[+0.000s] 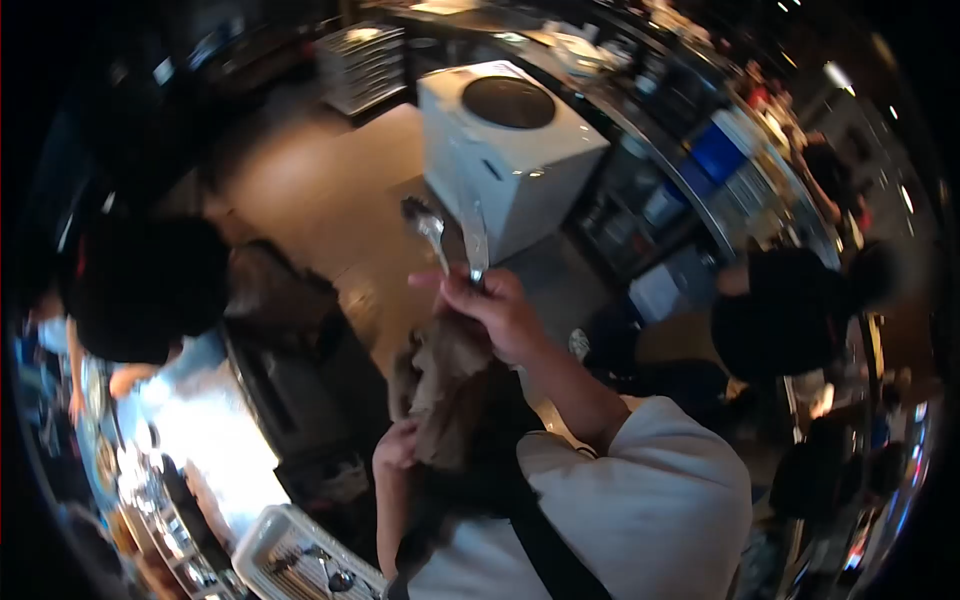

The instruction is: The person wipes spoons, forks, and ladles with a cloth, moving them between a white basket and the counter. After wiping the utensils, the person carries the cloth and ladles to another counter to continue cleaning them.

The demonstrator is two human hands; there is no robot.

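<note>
My right hand [492, 308] is closed in front of my chest around the lower ends of a spoon [432, 226] and a table knife [474, 228], both pointing away from me. Below it hangs a crumpled brown cloth [448, 385]. My left hand [399, 446], lower and to the left, has its fingers closed on the cloth's lower edge. Whether the cloth also touches the cutlery is hidden by my right hand.
A white cutlery tray [262, 560] with several utensils sits at lower left beside a bright metal counter [205, 430]. Ahead stands a white box-shaped unit [510, 160] with a round dark top. People in dark caps are close on both sides. A long counter [690, 185] curves along the right.
</note>
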